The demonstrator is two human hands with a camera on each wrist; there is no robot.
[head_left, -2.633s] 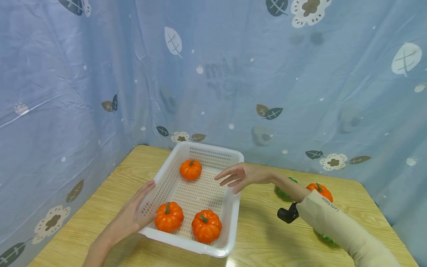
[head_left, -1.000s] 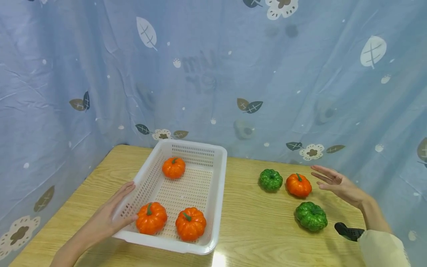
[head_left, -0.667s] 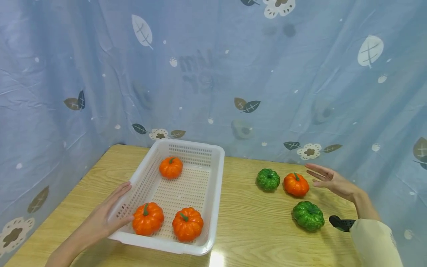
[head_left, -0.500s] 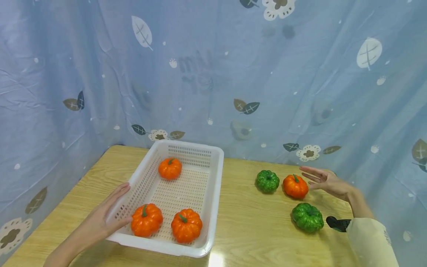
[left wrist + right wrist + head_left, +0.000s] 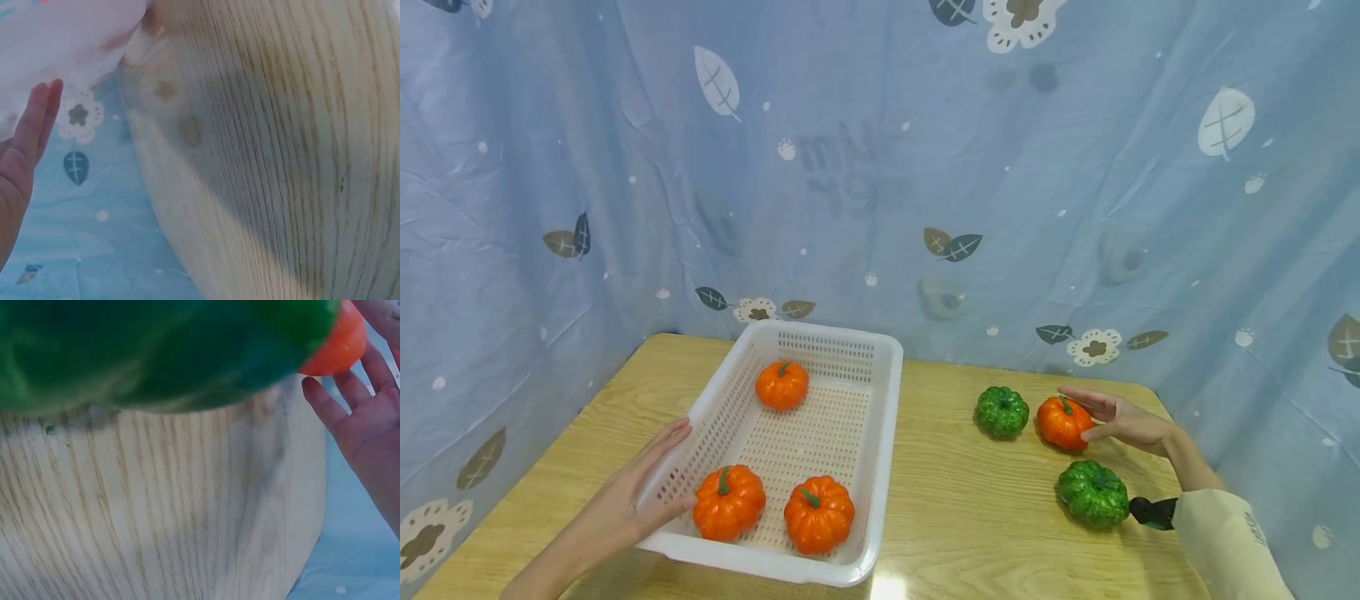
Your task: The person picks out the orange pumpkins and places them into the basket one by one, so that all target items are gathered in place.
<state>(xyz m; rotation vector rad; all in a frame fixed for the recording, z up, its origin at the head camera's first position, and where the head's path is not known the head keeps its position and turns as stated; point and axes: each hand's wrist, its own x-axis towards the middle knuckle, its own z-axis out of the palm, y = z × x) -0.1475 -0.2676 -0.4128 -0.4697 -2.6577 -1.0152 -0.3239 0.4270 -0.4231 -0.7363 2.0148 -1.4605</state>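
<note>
In the head view a white plastic basket [image 5: 887, 417] holds three small orange pumpkins: one at the back [image 5: 782, 386], one at the front left [image 5: 728, 503] and one at the front right [image 5: 819, 515]. My left hand [image 5: 632, 492] rests at the basket's left front corner, fingers extended along the side. The left wrist view shows these straight fingers [image 5: 37, 119] against the outer wall. On the right, my right hand [image 5: 1123, 422] straddles another orange pumpkin [image 5: 1063, 422], thumb at its front and fingers behind. In the right wrist view its fingers are extended, with space before the palm.
Two green pumpkins stand on the wooden table [image 5: 970, 500], one left of the loose orange pumpkin [image 5: 1002, 412], one in front [image 5: 1094, 494]. A black wrist-worn device [image 5: 1152, 512] sits near that front one. A blue patterned curtain [image 5: 850, 167] hangs behind the table.
My right hand has moved from over the basket to the right, then leftward onto the loose orange pumpkin. The left hand stays at the basket. The head view has shifted rightward.
</note>
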